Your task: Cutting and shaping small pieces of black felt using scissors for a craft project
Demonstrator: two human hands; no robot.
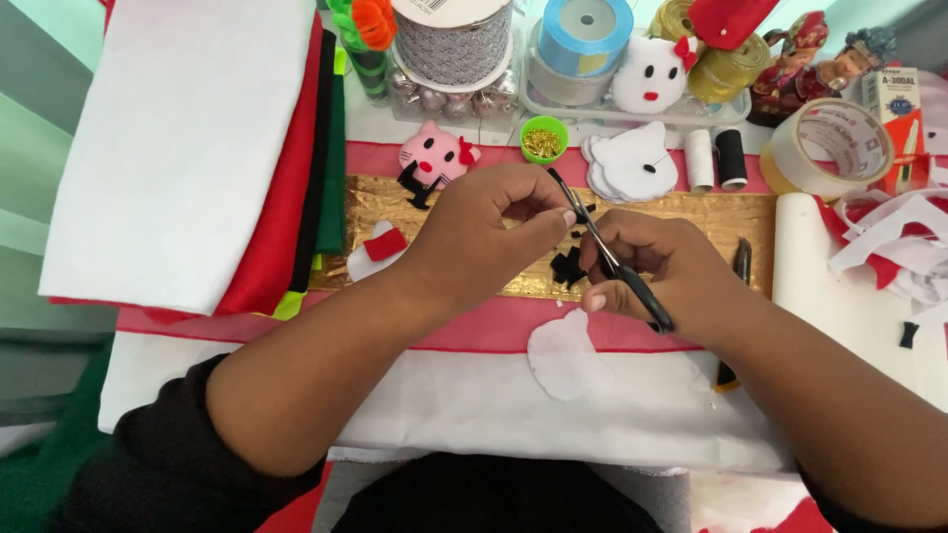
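Above the gold strip (691, 222) that runs across the table, we see the two hands meet. The right hand (662, 271) is clenched around the black handles of a pair of scissors (612, 259), whose thin blades point up and left toward the left hand (489, 232). The left hand pinches something small between thumb and fingertips right at the blades; what it grips is too small for us to tell. Just below the blades a black felt scrap (568, 266) lies on the gold strip, and a white felt cutout (563, 355) rests on the white cloth beneath the right hand.

Along the far edge we find the packaged supplies: a spool of silver lace (454, 44) with a round white label on top, a roll of light blue ribbon (585, 30), a roll of gold ribbon (731, 64), and a wide roll of tape (829, 143) with a printed inner ring. At the far right stands a small white and red box (894, 114) with a dark blue emblem. A green cup of gold pins (543, 138) sits near a pink felt cat face (434, 158), and folded felt sheets (188, 138) in white, red and black lie to the left.
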